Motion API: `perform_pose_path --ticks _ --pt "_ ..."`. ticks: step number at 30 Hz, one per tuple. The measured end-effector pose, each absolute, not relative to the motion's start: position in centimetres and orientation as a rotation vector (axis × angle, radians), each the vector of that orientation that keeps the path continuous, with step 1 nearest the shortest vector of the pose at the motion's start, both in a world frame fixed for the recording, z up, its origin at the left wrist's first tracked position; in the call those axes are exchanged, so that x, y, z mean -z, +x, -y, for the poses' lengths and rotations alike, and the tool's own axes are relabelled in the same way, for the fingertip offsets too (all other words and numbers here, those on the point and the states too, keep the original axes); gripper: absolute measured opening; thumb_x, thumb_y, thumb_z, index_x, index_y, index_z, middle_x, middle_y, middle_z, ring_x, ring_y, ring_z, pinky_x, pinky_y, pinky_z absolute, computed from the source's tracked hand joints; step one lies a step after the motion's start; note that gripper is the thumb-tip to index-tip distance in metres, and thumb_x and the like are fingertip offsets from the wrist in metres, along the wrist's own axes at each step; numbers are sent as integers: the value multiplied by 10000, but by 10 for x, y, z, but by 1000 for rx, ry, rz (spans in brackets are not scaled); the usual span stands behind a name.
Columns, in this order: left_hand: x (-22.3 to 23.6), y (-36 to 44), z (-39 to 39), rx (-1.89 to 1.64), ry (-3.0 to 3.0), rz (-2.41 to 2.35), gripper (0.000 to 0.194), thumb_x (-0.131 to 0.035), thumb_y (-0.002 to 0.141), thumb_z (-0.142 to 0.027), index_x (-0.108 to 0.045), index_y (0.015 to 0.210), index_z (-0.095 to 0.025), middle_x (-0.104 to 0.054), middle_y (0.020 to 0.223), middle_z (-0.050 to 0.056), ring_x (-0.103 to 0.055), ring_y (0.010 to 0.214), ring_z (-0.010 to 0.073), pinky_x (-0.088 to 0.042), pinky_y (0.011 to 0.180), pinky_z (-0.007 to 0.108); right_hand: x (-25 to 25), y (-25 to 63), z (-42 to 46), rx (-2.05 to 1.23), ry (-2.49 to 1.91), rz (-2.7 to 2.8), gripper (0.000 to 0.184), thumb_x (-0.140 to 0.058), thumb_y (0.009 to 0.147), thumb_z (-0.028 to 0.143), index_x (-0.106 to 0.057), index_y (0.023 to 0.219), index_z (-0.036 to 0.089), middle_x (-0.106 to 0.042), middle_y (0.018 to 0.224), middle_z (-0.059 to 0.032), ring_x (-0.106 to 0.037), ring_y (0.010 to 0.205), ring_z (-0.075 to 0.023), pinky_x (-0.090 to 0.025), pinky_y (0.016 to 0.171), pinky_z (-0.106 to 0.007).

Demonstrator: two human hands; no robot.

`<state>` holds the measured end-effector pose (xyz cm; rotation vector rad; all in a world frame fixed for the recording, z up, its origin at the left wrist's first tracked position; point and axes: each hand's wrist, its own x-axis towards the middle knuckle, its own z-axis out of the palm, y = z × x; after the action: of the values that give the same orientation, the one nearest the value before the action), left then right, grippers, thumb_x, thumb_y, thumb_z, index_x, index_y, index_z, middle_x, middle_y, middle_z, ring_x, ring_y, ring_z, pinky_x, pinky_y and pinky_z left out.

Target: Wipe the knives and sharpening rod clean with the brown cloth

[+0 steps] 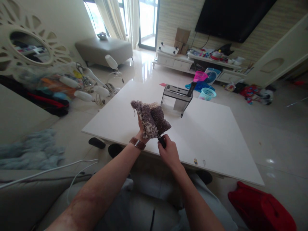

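Observation:
A fuzzy brown-and-cream cloth is bunched up above the table's near edge. My left hand, with a watch at the wrist, grips it from the left; most of its fingers are hidden behind the cloth. Closed around the black handle of a knife is my right hand. The cloth covers the knife's blade. Just beyond the cloth stands a knife block with clear sides and a slotted top, another black-handled knife upright in its right end.
The white table carries two small bits near its front edge and a red piece behind the block. Past it on the floor are a light-blue basket and a pink basket. A red item lies at the lower right.

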<state>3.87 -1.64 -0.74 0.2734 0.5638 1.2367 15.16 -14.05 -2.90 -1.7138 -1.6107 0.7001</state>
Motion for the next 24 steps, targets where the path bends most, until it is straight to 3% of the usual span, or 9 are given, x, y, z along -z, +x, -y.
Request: perform_pose_path --ticks 8,16,24 --pt "-5 39 17 -1233 279 -478 621 -342 986 -718 -726 1152 -259 -796 1097 94 -698 1131 343 -605 942 550 30 152 140 -680 -1729 1614 35 -509 883 274 -528 903 252 -606 700 4 -538 627 -189 -298 622 -285" --pt "-5 39 17 -1178 267 -354 596 -384 968 -733 -731 1018 -251 -795 926 76 -713 963 314 -570 972 579 28 152 140 -685 -1752 1614 73 -506 883 280 -560 922 250 -635 710 -6 -568 640 -199 -324 625 -283" --pt "-13 44 22 -1201 230 -354 585 -349 1003 -678 -703 962 -215 -786 922 97 -661 1147 355 -505 1058 579 28 152 140 -698 -1737 1598 86 -514 875 263 -566 940 242 -661 742 -16 -585 658 -198 -329 633 -283"
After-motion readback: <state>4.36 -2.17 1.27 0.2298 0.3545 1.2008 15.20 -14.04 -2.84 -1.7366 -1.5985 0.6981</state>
